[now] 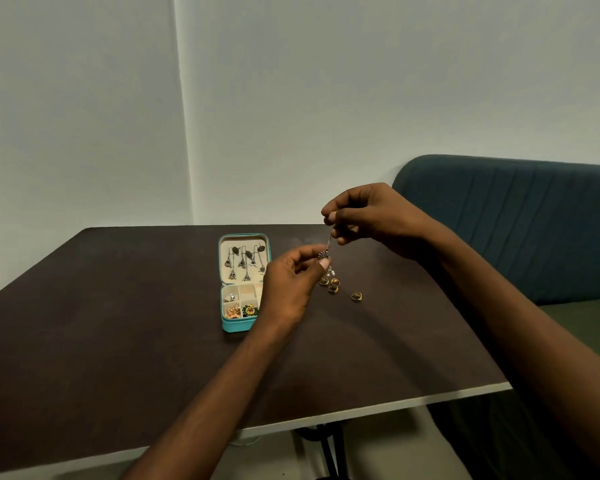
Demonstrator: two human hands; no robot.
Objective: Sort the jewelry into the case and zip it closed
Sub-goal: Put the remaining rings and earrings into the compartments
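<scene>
A pale wall [291, 98] fills the upper half of the view, with a vertical corner line running down its left part. To the right stands a dark teal upholstered seat back [516, 220] with stitched vertical channels.

Below them spreads the dark brown tabletop [101, 323], its light edge running along the near side, with a black leg under it.

Two bare forearms reach in from the bottom. The right hand [371, 216] hangs above the far right part of the tabletop, its fingers curled and pinching the top of a dangling earring [327, 252]. The left hand [291, 285] is lower and just to the left, its thumb and forefinger pinching the dark ornament in the middle of the same earring, while the other fingers curl loosely. The earring hangs between the two hands, above the tabletop, with small pale beads showing at its lower end.

The turquoise jewelry case [238, 325] lies open left of the hands, its lid flat away from the person. The cream lid lining holds several dark drop earrings [243, 263] in rows. The near half is split into small compartments, with a silvery piece in the left one and gold and green pieces in the nearest ones.

Four gold rings [333, 285] lie loose on the tabletop right of the case, three huddled under the hanging earring and one apart farther right.
</scene>
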